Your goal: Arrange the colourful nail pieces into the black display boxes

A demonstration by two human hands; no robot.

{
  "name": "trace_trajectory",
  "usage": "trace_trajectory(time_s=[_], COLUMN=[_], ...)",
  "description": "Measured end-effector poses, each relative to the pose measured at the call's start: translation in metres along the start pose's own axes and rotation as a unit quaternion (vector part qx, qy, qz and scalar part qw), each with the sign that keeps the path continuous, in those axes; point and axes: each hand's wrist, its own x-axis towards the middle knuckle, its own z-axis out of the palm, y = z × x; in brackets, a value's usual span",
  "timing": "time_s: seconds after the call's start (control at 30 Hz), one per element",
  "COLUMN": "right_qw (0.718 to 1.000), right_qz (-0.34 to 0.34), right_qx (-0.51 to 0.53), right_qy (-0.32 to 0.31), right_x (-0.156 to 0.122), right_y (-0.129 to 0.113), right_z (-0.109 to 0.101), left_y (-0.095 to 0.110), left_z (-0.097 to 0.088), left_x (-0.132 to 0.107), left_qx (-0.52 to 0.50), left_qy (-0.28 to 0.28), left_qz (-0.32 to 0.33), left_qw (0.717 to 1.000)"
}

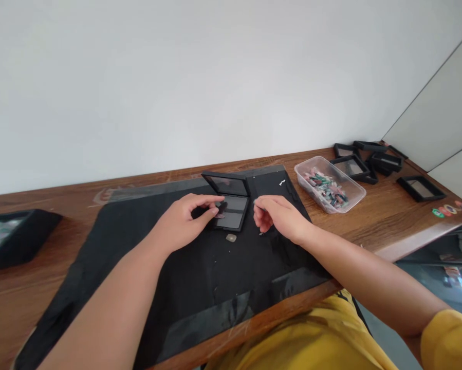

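Note:
A small black case (231, 220) stands with its framed lid (227, 184) raised, on a black mat (200, 280). Over the case's left side is my left hand (190, 218), thumb and index finger curved close together; what lies between their tips is too small to name. A pinkish translucent piece shows below that thumb. Just right of the case, my right hand (279, 216) is closed in a pinch, with a tiny greyish bit at its fingertips that I cannot identify. In front of the case lies a small pale translucent piece (231, 238).
A clear plastic tub (352, 198) of pink and green pieces (325, 187) stands to the right. Several black framed cases (421, 188) lie beyond it. Another black box (34, 231) is at far left. A wall rises behind the wooden table (364, 228).

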Motion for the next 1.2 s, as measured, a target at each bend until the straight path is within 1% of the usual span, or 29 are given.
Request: trace_trajectory(time_s=[0.07, 0.17, 0.27, 0.37, 0.47, 0.53, 0.6, 0.7, 0.77, 0.87, 0.97, 1.1, 1.2], right_qw=[1.000, 1.000, 0.999, 0.998, 0.998, 0.999, 0.997, 0.991, 0.988, 0.987, 0.986, 0.986, 0.987], right_qz=[0.004, -0.006, -0.026, -0.035, -0.036, -0.046, -0.072, -0.119, -0.134, -0.140, -0.147, -0.151, -0.152], right_qx=[0.002, 0.016, 0.037, 0.045, 0.039, 0.027, 0.018, 0.016, 0.025, 0.034, 0.037, 0.034, 0.027], right_qy=[-0.010, -0.005, -0.002, -0.013, -0.016, -0.010, 0.012, 0.054, 0.068, 0.071, 0.067, 0.060, 0.055], right_x=[0.000, 0.000, 0.001, 0.002, 0.001, 0.000, -0.002, -0.003, -0.003, -0.003, -0.003, -0.005, -0.005], right_y=[0.001, 0.003, 0.004, 0.005, 0.006, 0.006, 0.006, 0.006, 0.005, 0.005, 0.004, 0.005, 0.005], right_z=[0.000, -0.002, -0.005, -0.007, -0.006, -0.005, -0.004, -0.004, -0.005, -0.006, -0.006, -0.006, -0.007], left_y=[-0.002, -0.007, -0.015, -0.019, -0.017, -0.015, -0.013, -0.010, -0.007, -0.004, -0.003, -0.004, -0.004], left_z=[-0.002, -0.007, -0.010, -0.010, -0.007, -0.005, -0.003, -0.001, 0.000, 0.001, 0.002, 0.001, -0.003], left_x=[-0.001, -0.004, -0.006, -0.005, -0.004, -0.004, -0.006, -0.008, -0.008, -0.007, -0.005, -0.005, -0.005], left_qx=[0.003, 0.005, 0.027, 0.037, 0.027, 0.030, 0.037, 0.033, 0.021, 0.007, 0.011, 0.023, 0.038], left_qy=[0.003, 0.006, -0.007, -0.016, -0.011, 0.006, 0.017, 0.010, 0.009, 0.001, -0.012, -0.010, -0.003], left_qz=[0.006, 0.021, 0.034, 0.042, 0.061, 0.061, 0.050, 0.040, 0.035, 0.035, 0.051, 0.062, 0.069], left_qw=[1.000, 1.000, 0.999, 0.998, 0.998, 0.998, 0.998, 0.999, 0.999, 0.999, 0.999, 0.998, 0.997])
